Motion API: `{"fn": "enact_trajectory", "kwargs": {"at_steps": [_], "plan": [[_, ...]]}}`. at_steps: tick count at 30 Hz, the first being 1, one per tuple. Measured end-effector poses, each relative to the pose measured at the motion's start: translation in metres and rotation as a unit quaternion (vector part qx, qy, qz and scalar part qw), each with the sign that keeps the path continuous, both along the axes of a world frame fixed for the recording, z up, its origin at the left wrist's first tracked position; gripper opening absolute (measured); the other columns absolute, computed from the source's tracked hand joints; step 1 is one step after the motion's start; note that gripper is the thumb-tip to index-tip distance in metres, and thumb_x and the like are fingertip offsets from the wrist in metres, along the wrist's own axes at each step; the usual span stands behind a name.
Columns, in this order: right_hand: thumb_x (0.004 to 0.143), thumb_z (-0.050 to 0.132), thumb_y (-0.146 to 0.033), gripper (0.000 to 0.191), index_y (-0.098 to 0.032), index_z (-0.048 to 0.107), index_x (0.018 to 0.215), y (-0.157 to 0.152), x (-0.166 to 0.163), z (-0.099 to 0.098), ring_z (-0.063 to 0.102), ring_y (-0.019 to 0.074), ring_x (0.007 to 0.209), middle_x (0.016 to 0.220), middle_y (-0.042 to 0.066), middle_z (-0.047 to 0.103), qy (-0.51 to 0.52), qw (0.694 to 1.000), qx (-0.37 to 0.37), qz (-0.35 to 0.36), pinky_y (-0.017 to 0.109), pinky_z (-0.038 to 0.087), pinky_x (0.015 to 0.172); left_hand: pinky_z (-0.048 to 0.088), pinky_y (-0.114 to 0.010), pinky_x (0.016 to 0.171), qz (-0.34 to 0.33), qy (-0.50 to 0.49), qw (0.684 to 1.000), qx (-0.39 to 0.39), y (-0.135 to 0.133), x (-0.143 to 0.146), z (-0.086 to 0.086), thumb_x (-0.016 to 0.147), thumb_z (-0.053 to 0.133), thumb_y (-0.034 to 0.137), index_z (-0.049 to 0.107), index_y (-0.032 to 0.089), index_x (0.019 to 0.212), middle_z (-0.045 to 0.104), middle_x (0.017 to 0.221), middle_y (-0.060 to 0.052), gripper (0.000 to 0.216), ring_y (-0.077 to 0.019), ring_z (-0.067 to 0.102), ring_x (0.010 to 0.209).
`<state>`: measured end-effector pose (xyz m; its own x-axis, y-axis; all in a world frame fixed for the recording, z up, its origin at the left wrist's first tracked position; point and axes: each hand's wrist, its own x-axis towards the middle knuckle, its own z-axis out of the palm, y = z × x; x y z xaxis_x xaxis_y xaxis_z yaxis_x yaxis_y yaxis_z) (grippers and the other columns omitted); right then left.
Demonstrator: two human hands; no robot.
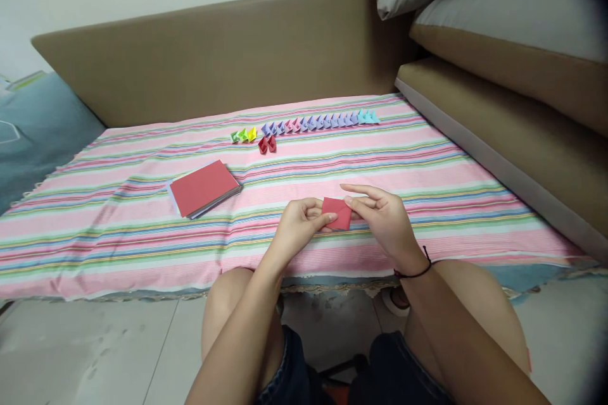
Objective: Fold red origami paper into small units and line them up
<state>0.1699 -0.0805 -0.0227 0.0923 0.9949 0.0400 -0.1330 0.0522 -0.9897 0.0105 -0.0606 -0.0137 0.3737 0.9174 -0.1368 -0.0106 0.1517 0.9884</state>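
Note:
A small piece of folded red paper (338, 211) is held above the front part of the striped cloth. My left hand (300, 223) pinches its left side, thumb on top and fingers curled beneath. At the paper's upper right corner, the thumb and fingers of my right hand (382, 215) grip it, while the index finger is stretched out to the left above it. Farther back stands a long row of small folded paper pieces (318, 123) in purple, pink and light blue. Two dark red folded pieces (266, 144) sit just in front of that row.
To the left lies a stack of paper sheets (205, 188) with a red one on top. Green and yellow folded pieces (244, 135) stand left of the row. Large cushions (513, 120) are piled at the right. A brown backrest (228, 57) runs along the back.

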Motion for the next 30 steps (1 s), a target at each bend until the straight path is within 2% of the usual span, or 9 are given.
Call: {"fn": "enact_trajectory", "kwargs": {"at_steps": [4, 6, 9, 12, 14, 16, 21, 26, 30], "plan": [[0.072, 0.07, -0.04, 0.043, -0.022, 0.064, 0.11, 0.0034, -0.0002, -0.0008, 0.069, 0.0182, 0.074, 0.083, 0.003, 0.073, 0.058, 0.998, -0.032, 0.023, 0.033, 0.056, 0.074, 0.056, -0.025, 0.063, 0.03, -0.004, 0.999, 0.024, 0.0001, 0.0002, 0.0, 0.06, 0.079, 0.032, 0.068, 0.011, 0.081, 0.069, 0.068, -0.004, 0.031, -0.0142, 0.065, 0.063], [0.073, 0.068, -0.044, 0.037, -0.021, 0.066, 0.102, 0.0049, -0.0007, -0.0022, 0.067, 0.017, 0.075, 0.087, 0.003, 0.071, 0.063, 0.995, -0.051, 0.057, 0.031, 0.055, 0.072, 0.056, -0.025, 0.062, 0.056, -0.007, 0.998, 0.041, 0.0, 0.0003, -0.0008, 0.061, 0.078, 0.032, 0.067, 0.011, 0.078, 0.069, 0.069, -0.003, 0.029, -0.0136, 0.065, 0.063], [0.073, 0.067, -0.047, 0.029, -0.018, 0.066, 0.075, 0.005, -0.0026, -0.0054, 0.062, 0.0148, 0.063, 0.069, 0.002, 0.065, -0.005, 0.997, -0.029, 0.067, 0.027, 0.052, 0.063, 0.056, -0.024, 0.062, 0.063, -0.009, 0.997, 0.053, -0.0004, 0.0015, -0.0024, 0.062, 0.077, 0.032, 0.066, 0.011, 0.077, 0.068, 0.069, -0.003, 0.028, -0.0129, 0.064, 0.063], [0.072, 0.067, -0.049, 0.033, -0.018, 0.061, 0.06, 0.0028, -0.0055, -0.0069, 0.053, 0.0133, 0.051, 0.052, -0.001, 0.055, -0.11, 0.994, 0.022, -0.005, 0.026, 0.046, 0.052, 0.055, -0.023, 0.061, 0.058, -0.001, 0.997, 0.054, -0.0008, 0.0034, -0.0027, 0.062, 0.077, 0.032, 0.065, 0.012, 0.075, 0.067, 0.066, -0.002, 0.027, -0.0128, 0.063, 0.062], [0.072, 0.067, -0.049, 0.034, -0.018, 0.06, 0.059, 0.0014, -0.0072, -0.0063, 0.05, 0.013, 0.048, 0.051, -0.001, 0.054, -0.159, 0.985, 0.042, -0.056, 0.026, 0.041, 0.049, 0.055, -0.023, 0.061, 0.06, 0.0, 0.997, 0.053, -0.001, 0.0041, -0.0022, 0.062, 0.078, 0.032, 0.063, 0.013, 0.073, 0.066, 0.063, 0.0, 0.027, -0.0123, 0.063, 0.061], [0.073, 0.066, -0.049, 0.034, -0.018, 0.061, 0.061, 0.001, -0.0078, -0.0052, 0.05, 0.0131, 0.049, 0.052, 0.0, 0.055, -0.17, 0.982, 0.049, -0.067, 0.026, 0.04, 0.049, 0.055, -0.024, 0.061, 0.065, -0.004, 0.996, 0.056, -0.0012, 0.0041, -0.0017, 0.061, 0.078, 0.033, 0.062, 0.013, 0.07, 0.064, 0.062, 0.001, 0.027, -0.0118, 0.062, 0.059], [0.071, 0.066, -0.051, 0.033, -0.018, 0.063, 0.068, 0.0027, -0.0056, -0.0056, 0.057, 0.0145, 0.054, 0.058, 0.0, 0.061, -0.11, 0.994, 0.011, 0.02, 0.027, 0.047, 0.054, 0.056, -0.025, 0.062, 0.079, 0.003, 0.994, 0.081, -0.0028, 0.0038, -0.002, 0.063, 0.076, 0.036, 0.062, 0.014, 0.072, 0.062, 0.063, 0.002, 0.028, -0.0125, 0.062, 0.061], [0.069, 0.07, -0.048, 0.031, -0.018, 0.062, 0.064, 0.0028, -0.0052, -0.0071, 0.057, 0.0147, 0.051, 0.056, 0.001, 0.061, -0.137, 0.99, 0.021, -0.019, 0.027, 0.046, 0.05, 0.057, -0.025, 0.06, 0.085, 0.004, 0.992, 0.095, -0.0046, 0.0062, -0.0027, 0.065, 0.075, 0.037, 0.059, 0.016, 0.069, 0.055, 0.055, 0.006, 0.026, -0.0098, 0.057, 0.053], [0.066, 0.072, -0.049, 0.032, -0.018, 0.064, 0.071, 0.0042, -0.0034, -0.0074, 0.062, 0.0162, 0.058, 0.063, 0.002, 0.065, -0.06, 0.997, -0.016, 0.047, 0.029, 0.052, 0.057, 0.057, -0.026, 0.062, 0.096, 0.002, 0.99, 0.103, -0.0046, 0.0062, -0.0034, 0.066, 0.074, 0.037, 0.061, 0.017, 0.073, 0.055, 0.057, 0.005, 0.026, -0.0097, 0.057, 0.053]]}}
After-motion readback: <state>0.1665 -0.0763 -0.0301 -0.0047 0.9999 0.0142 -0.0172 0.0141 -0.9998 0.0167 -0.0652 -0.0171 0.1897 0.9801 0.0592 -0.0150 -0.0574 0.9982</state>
